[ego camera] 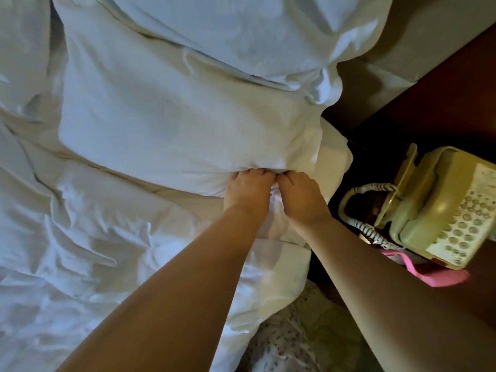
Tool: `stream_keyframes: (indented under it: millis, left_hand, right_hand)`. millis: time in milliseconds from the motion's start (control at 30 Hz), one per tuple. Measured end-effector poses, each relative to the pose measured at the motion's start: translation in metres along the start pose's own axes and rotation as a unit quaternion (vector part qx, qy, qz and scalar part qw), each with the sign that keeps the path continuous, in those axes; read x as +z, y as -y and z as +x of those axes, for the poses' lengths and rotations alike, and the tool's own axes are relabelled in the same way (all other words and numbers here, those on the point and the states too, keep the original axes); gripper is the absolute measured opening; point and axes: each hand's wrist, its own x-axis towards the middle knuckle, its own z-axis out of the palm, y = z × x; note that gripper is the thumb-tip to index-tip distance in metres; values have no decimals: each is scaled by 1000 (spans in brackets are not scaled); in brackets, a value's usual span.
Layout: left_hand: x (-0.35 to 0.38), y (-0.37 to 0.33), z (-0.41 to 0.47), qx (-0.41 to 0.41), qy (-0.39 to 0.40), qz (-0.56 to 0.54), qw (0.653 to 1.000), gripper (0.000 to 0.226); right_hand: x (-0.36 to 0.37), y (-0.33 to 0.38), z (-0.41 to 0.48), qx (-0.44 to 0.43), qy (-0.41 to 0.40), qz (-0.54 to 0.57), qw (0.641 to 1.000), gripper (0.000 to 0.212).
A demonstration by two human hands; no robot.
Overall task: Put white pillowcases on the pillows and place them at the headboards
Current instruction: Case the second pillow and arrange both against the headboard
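Where the pillowcase (pixel 292 159) bunches — left hand (pixel 248 191), right hand (pixel 298 197), both clenched on it — telephone (pixel 440 208) lettering unreadable.

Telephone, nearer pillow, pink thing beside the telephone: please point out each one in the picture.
Telephone (pixel 440 189), head view, on its cream body beside the keypad.
Nearer pillow (pixel 174 124), head view, on the middle of its white case.
Pink thing (pixel 445 277), head view, on its wide end.

White pillow (pixel 174 124), white rumpled sheet (pixel 80 237), beige telephone (pixel 440 208), pink cloth (pixel 440 275), dark brown nightstand (pixel 442 103).
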Motion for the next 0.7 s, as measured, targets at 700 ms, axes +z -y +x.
stream_keyframes:
  millis: [700]
  left_hand:
    - [-116,5,-127,16,-6,56,998,28]
  right_hand:
    - [-114,143,-55,104,32,20,994,18]
